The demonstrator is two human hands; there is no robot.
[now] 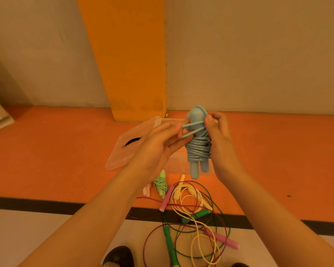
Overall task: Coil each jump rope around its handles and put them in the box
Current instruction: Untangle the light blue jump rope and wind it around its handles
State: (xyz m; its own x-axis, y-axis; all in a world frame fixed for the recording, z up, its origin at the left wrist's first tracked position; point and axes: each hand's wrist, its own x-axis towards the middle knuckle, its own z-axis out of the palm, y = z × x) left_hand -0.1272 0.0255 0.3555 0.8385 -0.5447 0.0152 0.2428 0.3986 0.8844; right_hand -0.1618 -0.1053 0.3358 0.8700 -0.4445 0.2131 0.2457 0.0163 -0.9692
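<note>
I hold a light blue jump rope (198, 151) upright in front of me, its cord coiled around the two handles. My right hand (218, 135) grips the bundle from the right, near the top. My left hand (162, 143) pinches a loop of the blue cord and holds it out to the left of the handles. A clear plastic box (174, 162) lies on the orange floor behind the bundle, mostly hidden by my hands. On the floor below lie a coiled light green rope (161, 184) and a tangle of loose yellow (189, 197), dark green (168, 237) and pink-handled (222, 238) ropes.
The clear box lid (131, 145) lies on the floor left of the box. An orange pillar (131, 60) stands against the wall behind. A small pink item (146, 190) sits beside the green coil. A black stripe (46, 206) crosses the floor. My shoe (120, 256) shows at the bottom.
</note>
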